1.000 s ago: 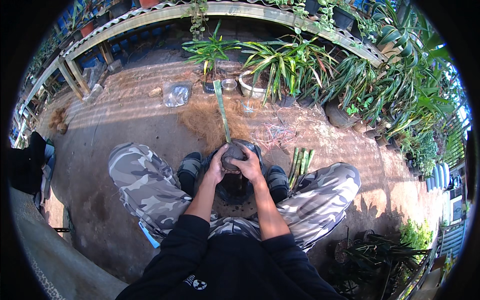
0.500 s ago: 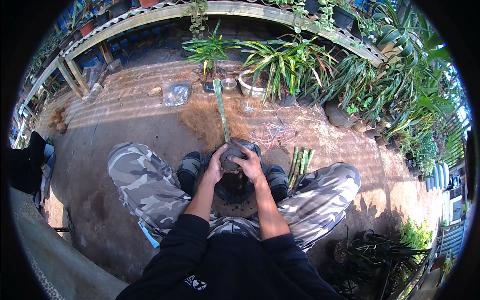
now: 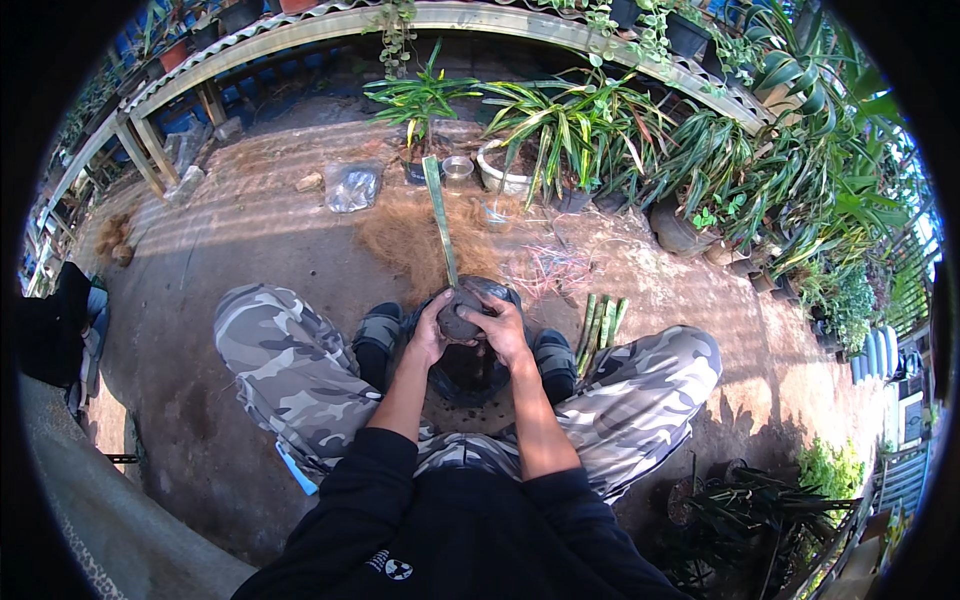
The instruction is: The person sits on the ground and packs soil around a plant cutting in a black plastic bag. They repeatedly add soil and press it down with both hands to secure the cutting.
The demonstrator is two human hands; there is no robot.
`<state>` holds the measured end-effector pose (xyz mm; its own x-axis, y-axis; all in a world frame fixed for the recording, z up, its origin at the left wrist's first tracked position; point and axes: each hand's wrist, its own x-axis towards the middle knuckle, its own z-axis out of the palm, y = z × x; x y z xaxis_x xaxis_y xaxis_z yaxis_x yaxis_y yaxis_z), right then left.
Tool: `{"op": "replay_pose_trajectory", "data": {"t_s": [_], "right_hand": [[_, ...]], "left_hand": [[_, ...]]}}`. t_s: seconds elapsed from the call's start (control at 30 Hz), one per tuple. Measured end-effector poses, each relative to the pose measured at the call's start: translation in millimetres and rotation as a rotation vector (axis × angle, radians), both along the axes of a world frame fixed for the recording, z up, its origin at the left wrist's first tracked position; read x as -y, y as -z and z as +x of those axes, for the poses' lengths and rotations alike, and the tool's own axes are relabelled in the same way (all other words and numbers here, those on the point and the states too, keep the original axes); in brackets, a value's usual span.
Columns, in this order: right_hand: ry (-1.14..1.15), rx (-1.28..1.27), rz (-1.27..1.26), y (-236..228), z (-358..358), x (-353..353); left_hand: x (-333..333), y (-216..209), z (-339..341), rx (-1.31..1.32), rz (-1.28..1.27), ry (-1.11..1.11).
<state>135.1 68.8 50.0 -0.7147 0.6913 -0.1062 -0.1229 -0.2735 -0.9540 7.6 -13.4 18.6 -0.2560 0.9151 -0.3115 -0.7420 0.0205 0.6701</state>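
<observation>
Both my hands are closed around a dark ball of soil (image 3: pixel 461 318), held over a black tub (image 3: pixel 468 392) between my feet. A long flat green leaf cutting (image 3: pixel 439 215) sticks out of the ball and points away from me. My left hand (image 3: pixel 430 330) wraps the left side of the ball. My right hand (image 3: pixel 503 328) presses on it from the right, thumb across the top. Dark soil shows inside the tub. To the right, beside my right foot, lie several cut green leaf pieces (image 3: pixel 602 325).
Brown coconut fibre (image 3: pixel 410 235) is spread beyond the tub, with pink and white strings (image 3: pixel 555 268) right of it. A clear plastic bag (image 3: pixel 354 188), a clear cup (image 3: pixel 457 170) and a white pot (image 3: pixel 503 175) with a plant stand farther off. Potted plants line the right side.
The soil ball and leaf cutting have shifted very slightly, the leaf's tip leaning a little more to the left. Both hands keep their hold.
</observation>
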Motion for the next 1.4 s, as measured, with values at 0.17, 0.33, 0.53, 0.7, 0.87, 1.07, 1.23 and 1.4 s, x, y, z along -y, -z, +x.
{"op": "replay_pose_trajectory", "data": {"t_s": [0.17,0.33,0.53,0.7,0.87,1.07,1.23,1.4], "right_hand": [[0.076,-0.003,-0.08,-6.4,0.6,0.6],[0.081,-0.001,-0.094,-10.2,-0.9,0.8],[0.211,0.037,-0.049,-6.1,-8.2,7.0],[0.223,0.04,-0.052,-4.4,-7.6,6.0],[0.247,0.04,0.003,-3.5,-8.4,6.2],[0.176,0.008,-0.007,-1.4,-6.3,3.3],[0.149,-0.015,0.002,-3.0,-5.8,3.4],[0.131,-0.034,-0.011,-3.0,-4.6,3.2]], "left_hand": [[-1.3,2.7,1.5,-0.131,-0.007,0.031],[0.2,-7.6,3.0,-0.018,0.045,0.011],[-5.7,-8.8,8.8,-0.077,-0.044,-0.035],[-6.8,-3.6,5.8,-0.081,-0.031,-0.024],[-8.2,-4.6,9.6,-0.094,-0.027,-0.064],[-8.0,-1.0,9.9,-0.118,0.016,-0.097],[-5.4,0.7,6.4,-0.063,0.01,-0.068],[-5.1,3.0,6.7,-0.007,0.033,-0.079]]}}
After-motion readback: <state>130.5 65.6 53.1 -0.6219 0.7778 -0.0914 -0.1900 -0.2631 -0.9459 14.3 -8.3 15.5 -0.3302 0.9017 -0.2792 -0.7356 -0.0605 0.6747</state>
